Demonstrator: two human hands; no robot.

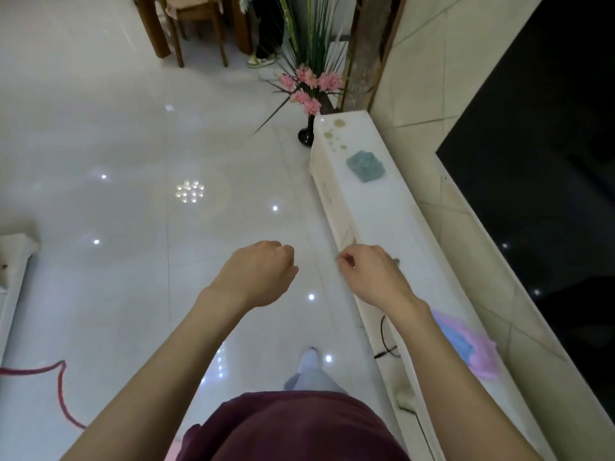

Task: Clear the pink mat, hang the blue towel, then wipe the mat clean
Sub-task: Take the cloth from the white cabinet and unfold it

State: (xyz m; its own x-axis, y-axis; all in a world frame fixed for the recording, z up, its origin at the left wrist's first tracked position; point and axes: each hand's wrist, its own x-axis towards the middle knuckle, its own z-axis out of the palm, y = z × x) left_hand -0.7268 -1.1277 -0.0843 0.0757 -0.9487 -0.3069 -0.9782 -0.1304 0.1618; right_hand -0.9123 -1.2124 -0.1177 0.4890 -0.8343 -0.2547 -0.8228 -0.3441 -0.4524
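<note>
A pink mat (482, 356) lies on the white low cabinet (382, 221) at the lower right, and my right forearm hides part of it. On the mat rests a blue towel (461, 344), also partly hidden. My left hand (259, 274) hovers over the floor with its fingers curled into a fist, holding nothing. Over the cabinet's front edge, my right hand (369, 274) has its fingers curled too and nothing in them. Both hands are well short of the mat. A teal cloth (366, 166) lies further along the cabinet top.
A black TV screen (549, 161) stands against the tiled wall on the right. A dark vase with pink flowers (307, 128) stands at the cabinet's far end. A black cable (386, 347) hangs off the cabinet, a red cord (61, 387) lies on the glossy floor, and wooden chairs (193, 28) stand far back.
</note>
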